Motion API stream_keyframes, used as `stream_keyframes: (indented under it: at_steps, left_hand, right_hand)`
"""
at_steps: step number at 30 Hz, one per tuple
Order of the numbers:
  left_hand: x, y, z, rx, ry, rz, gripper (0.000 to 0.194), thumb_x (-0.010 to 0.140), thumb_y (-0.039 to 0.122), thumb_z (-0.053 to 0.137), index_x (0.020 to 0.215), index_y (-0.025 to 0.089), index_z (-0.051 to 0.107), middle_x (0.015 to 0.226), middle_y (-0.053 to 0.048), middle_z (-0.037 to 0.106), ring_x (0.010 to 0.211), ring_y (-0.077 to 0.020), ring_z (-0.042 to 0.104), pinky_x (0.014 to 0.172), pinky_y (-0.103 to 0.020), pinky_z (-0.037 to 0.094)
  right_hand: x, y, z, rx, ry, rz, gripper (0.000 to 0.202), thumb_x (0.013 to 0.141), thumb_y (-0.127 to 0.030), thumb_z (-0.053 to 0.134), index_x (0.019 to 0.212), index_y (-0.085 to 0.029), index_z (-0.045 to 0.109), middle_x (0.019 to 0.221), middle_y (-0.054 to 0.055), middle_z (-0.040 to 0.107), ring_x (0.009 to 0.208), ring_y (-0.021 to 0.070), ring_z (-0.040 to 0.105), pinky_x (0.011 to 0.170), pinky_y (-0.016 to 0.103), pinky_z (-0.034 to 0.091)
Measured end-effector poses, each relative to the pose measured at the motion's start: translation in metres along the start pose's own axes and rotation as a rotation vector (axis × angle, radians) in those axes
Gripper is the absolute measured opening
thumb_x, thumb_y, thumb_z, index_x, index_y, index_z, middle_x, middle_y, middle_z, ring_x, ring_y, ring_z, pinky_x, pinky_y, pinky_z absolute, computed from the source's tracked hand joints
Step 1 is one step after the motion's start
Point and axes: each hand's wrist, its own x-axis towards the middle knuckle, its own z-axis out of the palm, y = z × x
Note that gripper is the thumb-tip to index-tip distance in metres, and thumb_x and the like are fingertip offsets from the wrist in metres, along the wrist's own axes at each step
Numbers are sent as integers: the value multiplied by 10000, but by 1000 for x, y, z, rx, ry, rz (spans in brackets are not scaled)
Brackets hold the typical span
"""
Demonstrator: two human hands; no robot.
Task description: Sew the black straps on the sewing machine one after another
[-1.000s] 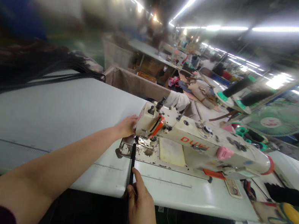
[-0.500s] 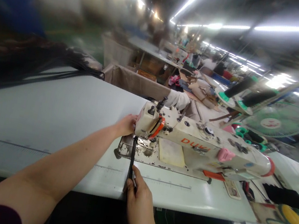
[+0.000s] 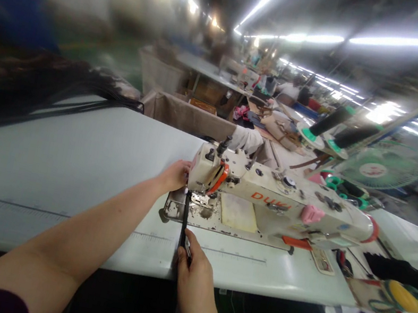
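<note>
A white sewing machine with orange trim stands on the pale table. A narrow black strap runs from under its needle area toward me and over the table's front edge. My right hand pinches the strap near that edge, and a small metal tool, its kind unclear, shows between the fingers. My left hand is at the far left side of the machine head. Its fingers are curled and partly hidden behind the head, so what they hold cannot be seen.
Several black straps lie over the table's far left. A ruler scale runs along the front. Behind the machine are a cloth-lined bin, black thread cones and a green fan. A yellow round object lies at right.
The view has shifted slightly, so the machine and background appear a little further left. Both hands keep nearly the same places, and the right still grips the strap.
</note>
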Motion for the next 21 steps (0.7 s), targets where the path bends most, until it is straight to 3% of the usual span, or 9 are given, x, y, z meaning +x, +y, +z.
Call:
stream_keyframes:
  at_steps: [3,8,14,18,21]
  left_hand:
    - [0,-2,-4,-11,31,-55,250,697,200,673,917,182,791,1066,-100,777,1046,-318,681,957,-404,535]
    - [-6,-1,-12,-103,144,-167,127,719,284,695,790,190,741,999,-69,743,992,-260,664,920,-350,505]
    - [-30,4,-15,-395,324,-354,336,782,510,657,826,178,679,855,-65,735,869,-237,667,796,-338,518]
    - [-53,7,-22,-635,376,-385,373,736,545,688,793,181,632,882,-89,738,911,-230,698,852,-344,559]
    - [-74,11,-32,-744,403,-390,407,686,542,759,802,172,633,850,-76,722,896,-219,702,903,-365,575]
  right_hand:
    - [-1,4,2,-6,74,-48,462,925,-203,525,1372,-224,642,1240,119,704,1156,265,675,1021,413,529]
    - [-4,6,-1,-12,176,-90,364,929,-208,532,1263,-218,674,1041,85,642,909,217,648,862,367,555]
    - [-4,-6,-8,60,222,-184,262,983,-301,560,1205,-221,674,1084,92,627,993,224,622,909,372,527]
    - [3,-14,-8,104,214,-218,214,1008,-358,538,1030,-224,703,1038,86,649,998,228,618,918,374,512]
    - [10,-19,-4,145,125,-223,229,994,-389,554,986,-222,710,989,73,668,955,215,621,880,345,508]
